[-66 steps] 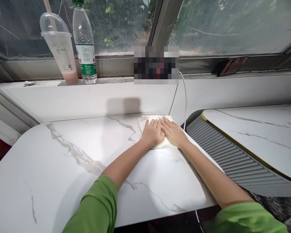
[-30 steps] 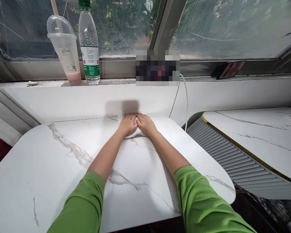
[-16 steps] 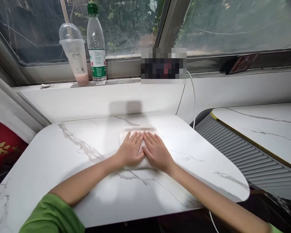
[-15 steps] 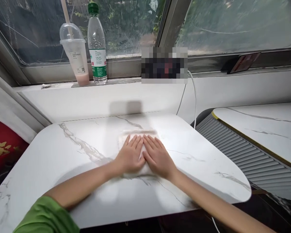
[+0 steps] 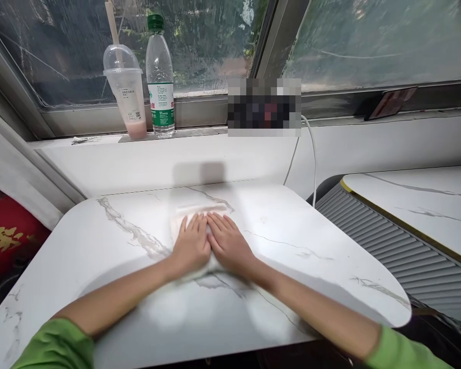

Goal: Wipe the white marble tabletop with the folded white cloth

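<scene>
A white cloth (image 5: 180, 212) lies flat on the white marble-patterned table (image 5: 130, 287), mostly covered by my hands. My left hand (image 5: 192, 243) rests palm down on it, fingers stretched forward. Beside it, touching at the thumb and fingertips, my right hand (image 5: 228, 243) lies flat on the same cloth, fingers also extended. Both hands are open, pressing on the cloth without gripping it.
On the window ledge stand a lidded plastic cup (image 5: 128, 97) with a straw and a green-capped bottle (image 5: 160, 82). A white cable (image 5: 314, 159) hangs to the right. Another table (image 5: 426, 195) is at the right, a red item (image 5: 11, 230) at the left.
Both hands and the cloth have moved left across the table together. The view has shifted slightly, and the right green sleeve now shows.
</scene>
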The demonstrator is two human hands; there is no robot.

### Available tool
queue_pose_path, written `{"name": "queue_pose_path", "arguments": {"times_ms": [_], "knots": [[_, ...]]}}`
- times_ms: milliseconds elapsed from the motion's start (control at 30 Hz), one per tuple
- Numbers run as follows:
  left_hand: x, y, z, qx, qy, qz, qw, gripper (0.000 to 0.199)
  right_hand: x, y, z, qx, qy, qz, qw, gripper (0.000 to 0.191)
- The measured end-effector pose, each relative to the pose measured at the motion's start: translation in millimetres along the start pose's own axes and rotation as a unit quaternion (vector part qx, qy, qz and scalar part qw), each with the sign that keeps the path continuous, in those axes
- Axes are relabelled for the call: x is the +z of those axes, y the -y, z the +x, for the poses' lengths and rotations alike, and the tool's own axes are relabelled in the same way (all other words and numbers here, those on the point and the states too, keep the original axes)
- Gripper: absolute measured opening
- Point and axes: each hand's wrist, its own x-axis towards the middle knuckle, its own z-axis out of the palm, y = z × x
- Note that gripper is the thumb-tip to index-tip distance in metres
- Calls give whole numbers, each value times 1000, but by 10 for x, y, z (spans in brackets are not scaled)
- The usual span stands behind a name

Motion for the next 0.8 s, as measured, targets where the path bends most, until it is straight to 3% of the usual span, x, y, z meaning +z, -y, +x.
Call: {"name": "queue_pose_path", "arguments": {"times_ms": [100,200,367,600,700,800], "knots": [[-47,348,532,-25,-18,14,999,53,162,-122,607,51,13,-1,999,51],[-114,675,915,-6,-23,14,1000,49,295,-179,1069,103,0,-3,995,52],[-129,890,1103,4,-32,7,999,48,373,-206,1292,111,-11,-15,994,50],[-105,737,793,5,-20,50,999,50,319,-79,984,95,-13,-36,995,52],[-106,559,421,5,-18,60,998,51,249,77,657,64,-1,-44,997,53],[-112,289,-140,14,-28,61,998,52,136,299,157,23,0,-45,999,53]]}}
